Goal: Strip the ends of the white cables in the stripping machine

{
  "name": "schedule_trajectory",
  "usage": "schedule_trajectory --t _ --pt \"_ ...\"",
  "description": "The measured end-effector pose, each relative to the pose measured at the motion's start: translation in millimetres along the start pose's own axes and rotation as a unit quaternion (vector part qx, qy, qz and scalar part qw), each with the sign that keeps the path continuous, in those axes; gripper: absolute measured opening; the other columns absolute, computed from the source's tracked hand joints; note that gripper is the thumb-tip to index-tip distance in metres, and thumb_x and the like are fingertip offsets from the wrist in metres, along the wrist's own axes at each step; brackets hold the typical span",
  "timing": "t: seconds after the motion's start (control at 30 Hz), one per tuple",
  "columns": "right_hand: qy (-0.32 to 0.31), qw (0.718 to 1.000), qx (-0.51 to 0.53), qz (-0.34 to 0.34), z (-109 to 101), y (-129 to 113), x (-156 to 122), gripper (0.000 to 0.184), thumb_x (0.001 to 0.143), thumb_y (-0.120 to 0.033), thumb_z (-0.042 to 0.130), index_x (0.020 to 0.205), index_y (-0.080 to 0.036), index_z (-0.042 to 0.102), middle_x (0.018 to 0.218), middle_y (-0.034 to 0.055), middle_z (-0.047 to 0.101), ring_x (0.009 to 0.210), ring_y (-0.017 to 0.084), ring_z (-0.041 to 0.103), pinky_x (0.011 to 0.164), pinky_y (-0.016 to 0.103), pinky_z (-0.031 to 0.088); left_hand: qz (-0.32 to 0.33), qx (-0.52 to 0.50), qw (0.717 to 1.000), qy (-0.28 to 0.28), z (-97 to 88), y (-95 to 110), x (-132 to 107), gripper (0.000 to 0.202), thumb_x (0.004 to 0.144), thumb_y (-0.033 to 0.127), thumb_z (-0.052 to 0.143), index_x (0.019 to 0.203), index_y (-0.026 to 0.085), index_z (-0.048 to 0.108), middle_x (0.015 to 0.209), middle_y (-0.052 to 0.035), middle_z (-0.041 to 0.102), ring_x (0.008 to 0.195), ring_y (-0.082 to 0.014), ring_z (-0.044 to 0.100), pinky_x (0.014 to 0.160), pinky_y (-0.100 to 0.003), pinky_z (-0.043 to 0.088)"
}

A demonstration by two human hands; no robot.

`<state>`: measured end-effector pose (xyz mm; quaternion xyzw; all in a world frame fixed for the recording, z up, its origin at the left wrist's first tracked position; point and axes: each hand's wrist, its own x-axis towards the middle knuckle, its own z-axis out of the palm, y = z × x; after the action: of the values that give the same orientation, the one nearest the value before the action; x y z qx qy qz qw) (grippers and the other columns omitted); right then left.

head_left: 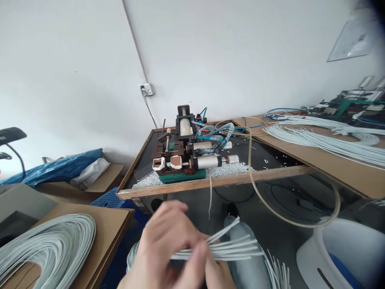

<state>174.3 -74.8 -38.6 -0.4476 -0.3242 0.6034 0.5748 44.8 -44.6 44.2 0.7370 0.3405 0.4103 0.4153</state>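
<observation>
My left hand (161, 243) is low in the middle of the view, fingers curled around a bundle of thin white cables (237, 247). My right hand (210, 269) sits just below and to the right of it, fingers closed on the same bundle; both hands are blurred. The cable ends fan out to the right over my lap. Ahead, a small pneumatic cutting machine (186, 156) stands on a dark table with a wooden rim (216, 181), apart from both hands.
Short white cut pieces (230, 169) lie around the machine. A coil of white cable (54, 241) rests on cardboard at the left. More white cables (325, 140) lie on the right bench. A tan hose (255, 188) loops down toward a white bucket (345, 249).
</observation>
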Motion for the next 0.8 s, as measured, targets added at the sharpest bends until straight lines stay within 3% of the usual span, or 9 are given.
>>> schedule_trajectory --t 0.07,0.1,0.17,0.23,0.33,0.5,0.57,0.67,0.8 --pt "-0.04 0.997 -0.058 0.0 -0.1 -1.5 4.4 0.054 0.085 -0.069 0.056 0.08 -0.017 0.07 0.065 0.0049 0.069 0.055 0.015 0.062 0.061 0.03 0.053 0.013 0.103 0.995 -0.008 -4.0 -5.9 19.3 0.017 0.09 0.041 0.064 0.096 0.029 0.073 0.092 -0.0074 0.069 0.091 -0.0275 0.06 0.094 -0.048 0.044" --pt "-0.072 0.994 -0.087 -0.001 0.1 -2.2 7.0 0.055 0.085 -0.07 0.053 0.076 -0.017 0.067 0.065 0.0039 0.066 0.058 0.015 0.062 0.063 0.03 0.053 0.02 0.138 0.989 -0.057 -5.3 -9.2 26.7 0.018 0.091 0.038 0.064 0.099 0.026 0.074 0.097 -0.0086 0.07 0.094 -0.0273 0.06 0.091 -0.044 0.045" --pt "-0.143 0.983 -0.113 -0.001 1.7 -4.9 12.8 0.055 0.086 -0.07 0.051 0.071 -0.017 0.062 0.071 0.0032 0.062 0.061 0.013 0.061 0.063 0.029 0.053 0.027 0.17 0.972 -0.162 -6.7 -14.5 35.5 0.019 0.095 0.033 0.059 0.094 0.022 0.074 0.093 -0.0088 0.071 0.089 -0.0249 0.063 0.084 -0.036 0.046" --pt "-0.198 0.975 -0.1 -0.003 5.0 -10.2 18.5 0.049 0.086 -0.064 0.055 0.081 -0.016 0.066 0.087 0.0037 0.064 0.061 0.011 0.06 0.059 0.026 0.053 0.025 0.149 0.967 -0.207 -7.1 -16.9 37.8 0.028 0.098 0.03 0.054 0.08 0.021 0.073 0.079 -0.0069 0.069 0.077 -0.0213 0.062 0.077 -0.032 0.045" --pt "-0.214 0.975 -0.062 -0.007 11.6 -18.4 25.3 0.043 0.089 -0.053 0.059 0.112 -0.019 0.068 0.095 0.0026 0.063 0.062 0.008 0.06 0.054 0.021 0.054 0.019 0.128 0.982 -0.139 -7.1 -18.4 37.4 0.032 0.099 0.031 0.053 0.076 0.021 0.074 0.071 -0.0059 0.067 0.07 -0.0199 0.06 0.071 -0.03 0.045" --pt "-0.151 0.988 0.014 0.005 16.4 -12.9 31.3 0.051 0.082 -0.065 0.062 0.084 -0.015 0.076 0.078 -0.0008 0.056 0.053 0.007 0.06 0.046 0.017 0.054 -0.003 0.159 0.987 -0.02 -8.1 -28.3 36.8 0.034 0.099 0.037 0.053 0.08 0.02 0.075 0.073 -0.0058 0.069 0.071 -0.0207 0.062 0.069 -0.029 0.045" --pt "-0.112 0.993 0.035 0.007 14.8 -7.5 33.4 0.055 0.077 -0.068 0.066 0.086 -0.015 0.077 0.079 0.0016 0.063 0.053 0.01 0.064 0.043 0.019 0.055 -0.018 0.187 0.981 0.051 -10.3 -33.6 35.5 0.033 0.097 0.039 0.055 0.078 0.02 0.074 0.075 -0.0057 0.07 0.073 -0.0214 0.063 0.067 -0.029 0.046" --pt "-0.109 0.994 0.027 0.0 11.0 -4.2 35.7 0.063 0.08 -0.069 0.062 0.102 -0.012 0.078 0.093 0.0126 0.075 0.072 0.019 0.073 0.049 0.023 0.061 -0.046 0.155 0.975 0.153 -18.1 -42.1 34.2 0.036 0.096 0.045 0.056 0.076 0.019 0.069 0.074 -0.0053 0.07 0.07 -0.0201 0.064 0.062 -0.027 0.047" --pt "-0.086 0.996 0.035 -0.001 9.5 -3.3 33.0 0.06 0.085 -0.063 0.061 0.108 -0.01 0.076 0.112 0.0189 0.075 0.099 0.028 0.074 0.054 0.026 0.065 -0.079 -0.005 0.984 0.161 -33.1 -60.2 39.8 0.04 0.099 0.051 0.05 0.078 0.018 0.06 0.054 -0.0002 0.06 0.049 -0.0142 0.056 0.055 -0.024 0.044"
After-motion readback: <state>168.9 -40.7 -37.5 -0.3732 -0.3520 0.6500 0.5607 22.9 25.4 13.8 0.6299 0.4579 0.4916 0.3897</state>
